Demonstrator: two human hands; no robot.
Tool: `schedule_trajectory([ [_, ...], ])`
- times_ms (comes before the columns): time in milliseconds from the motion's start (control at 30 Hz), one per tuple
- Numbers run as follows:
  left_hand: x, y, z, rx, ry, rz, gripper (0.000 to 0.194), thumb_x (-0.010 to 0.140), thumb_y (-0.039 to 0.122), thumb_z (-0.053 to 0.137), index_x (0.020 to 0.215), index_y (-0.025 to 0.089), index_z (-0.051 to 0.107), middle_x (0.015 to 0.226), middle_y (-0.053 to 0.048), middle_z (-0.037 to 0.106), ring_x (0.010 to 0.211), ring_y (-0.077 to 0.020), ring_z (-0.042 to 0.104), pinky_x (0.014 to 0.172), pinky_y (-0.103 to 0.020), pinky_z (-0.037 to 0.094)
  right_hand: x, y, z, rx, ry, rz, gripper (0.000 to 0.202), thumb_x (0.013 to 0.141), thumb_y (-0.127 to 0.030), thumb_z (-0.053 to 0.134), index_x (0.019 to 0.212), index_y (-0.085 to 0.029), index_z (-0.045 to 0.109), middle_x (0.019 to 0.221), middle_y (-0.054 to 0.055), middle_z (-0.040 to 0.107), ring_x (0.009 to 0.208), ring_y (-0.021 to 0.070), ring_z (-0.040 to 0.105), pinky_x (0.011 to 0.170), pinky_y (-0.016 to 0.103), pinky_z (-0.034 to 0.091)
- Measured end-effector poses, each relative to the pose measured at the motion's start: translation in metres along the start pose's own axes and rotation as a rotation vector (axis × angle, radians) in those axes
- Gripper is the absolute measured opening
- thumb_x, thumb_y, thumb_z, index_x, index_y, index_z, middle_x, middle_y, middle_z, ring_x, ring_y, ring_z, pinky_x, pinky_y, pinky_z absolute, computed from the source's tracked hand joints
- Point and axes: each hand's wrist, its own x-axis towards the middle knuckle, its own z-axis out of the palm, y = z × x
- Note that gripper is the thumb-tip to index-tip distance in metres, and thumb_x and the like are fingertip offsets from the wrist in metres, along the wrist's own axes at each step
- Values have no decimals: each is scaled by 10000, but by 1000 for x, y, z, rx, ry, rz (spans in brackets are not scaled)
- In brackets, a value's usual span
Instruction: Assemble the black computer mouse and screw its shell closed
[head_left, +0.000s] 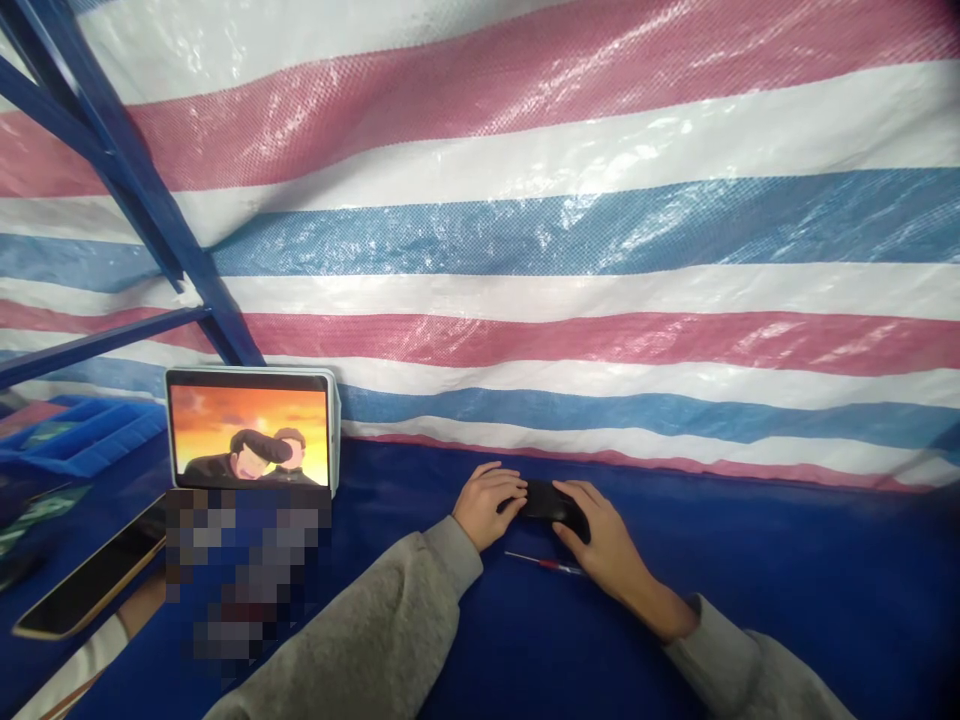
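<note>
A dark, rounded object point(541, 499) rests on the blue table surface point(540, 640), between my two hands. My left hand point(487, 503) has its fingers closed on the object's left end. Around its right end, my right hand point(604, 535) is wrapped, thumb on the near side and fingers on the far side. Just below the object lies a thin screwdriver point(547, 563) with a red and clear handle, its right end close to my right hand's thumb.
A tablet point(251, 430) showing a cartoon stands at the left. Nearer lies a phone point(97, 570), beside another person's forearm point(142, 605). Blue trays point(90, 440) and green boards point(41, 515) are at the far left. A striped sheet point(600, 300) hangs behind, with a blue metal frame point(172, 230).
</note>
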Motion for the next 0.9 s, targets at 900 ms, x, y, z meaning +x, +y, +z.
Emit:
schedule_trajectory([
  [900,2,6,-10,35,-198,-36,251,960,252,452,1144,236,624,1149,-52,645,1054,-202,603,923,-359,448,1,-1,-3,33,-24,-6,440,820,-310,537,1249,-210,528,1219,100,563,1103,258,552,961,431,441],
])
